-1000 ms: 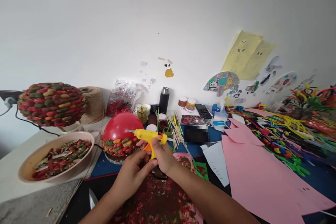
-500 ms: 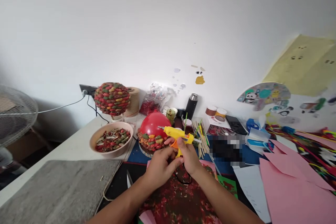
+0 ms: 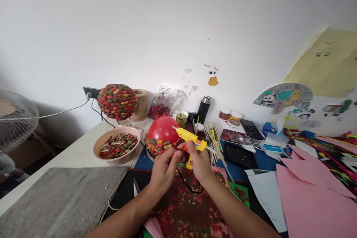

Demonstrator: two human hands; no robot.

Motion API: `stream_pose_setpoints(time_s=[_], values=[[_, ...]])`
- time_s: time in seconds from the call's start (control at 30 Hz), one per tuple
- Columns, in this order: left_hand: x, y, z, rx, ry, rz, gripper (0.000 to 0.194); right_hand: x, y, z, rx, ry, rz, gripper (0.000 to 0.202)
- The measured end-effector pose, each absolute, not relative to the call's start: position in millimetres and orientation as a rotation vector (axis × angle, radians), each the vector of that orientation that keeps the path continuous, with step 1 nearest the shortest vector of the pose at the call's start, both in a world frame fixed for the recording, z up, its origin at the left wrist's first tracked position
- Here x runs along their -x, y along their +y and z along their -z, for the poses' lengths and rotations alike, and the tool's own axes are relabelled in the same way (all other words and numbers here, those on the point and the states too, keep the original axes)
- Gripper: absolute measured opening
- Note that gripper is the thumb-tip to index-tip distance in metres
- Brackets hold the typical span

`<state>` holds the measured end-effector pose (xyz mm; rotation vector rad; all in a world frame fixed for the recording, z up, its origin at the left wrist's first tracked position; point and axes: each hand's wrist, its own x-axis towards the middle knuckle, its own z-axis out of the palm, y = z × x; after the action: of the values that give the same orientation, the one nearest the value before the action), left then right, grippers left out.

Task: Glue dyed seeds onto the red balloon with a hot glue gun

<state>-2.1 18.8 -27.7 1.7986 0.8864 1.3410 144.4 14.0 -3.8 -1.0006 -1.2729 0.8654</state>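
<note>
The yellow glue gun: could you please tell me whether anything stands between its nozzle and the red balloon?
Nothing visible stands between the nozzle and the red balloon; the left hand is lower in view. Whether nozzle and balloon touch is unclear.

Both bare forearms reach in over the desk (image 3: 72,152), well in from its left edge. The left forearm (image 3: 131,206) slants up to the right, the right forearm (image 3: 231,200) up to the left, converging. The left grip (image 3: 165,167) has thumb and fingers pinched together. The right grip (image 3: 201,164) is curled closed, thumb pointing toward the far edge. Whether the fingertips touch is unclear.
</note>
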Motion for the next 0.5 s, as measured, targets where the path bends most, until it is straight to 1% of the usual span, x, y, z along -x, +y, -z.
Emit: stream_pose_setpoints(time_s=[0.07,0.13,0.2,0.27,0.37,0.5], values=[[4,14,30,-1.892,0.835,-1.367,0.054,-144,15,6,1.01,-1.234,-0.883,0.07],[2,8,34,-2.123,0.623,-1.238,0.052,-145,16,7,1.001,-1.206,-0.915,0.073],[-2,3,38,-2.337,0.404,-0.967,0.048,-146,17,7,1.001,-1.171,-0.949,0.075],[-8,0,43,-2.466,0.297,-0.654,0.041,-147,16,7,1.006,-1.14,-0.947,0.074],[-14,-1,48,-2.539,0.306,-0.358,0.029,-151,15,4,0.988,-1.099,-0.939,0.071],[-14,1,51,-2.514,0.363,-0.278,0.018,-159,11,1,0.979,-1.093,-0.924,0.07]])
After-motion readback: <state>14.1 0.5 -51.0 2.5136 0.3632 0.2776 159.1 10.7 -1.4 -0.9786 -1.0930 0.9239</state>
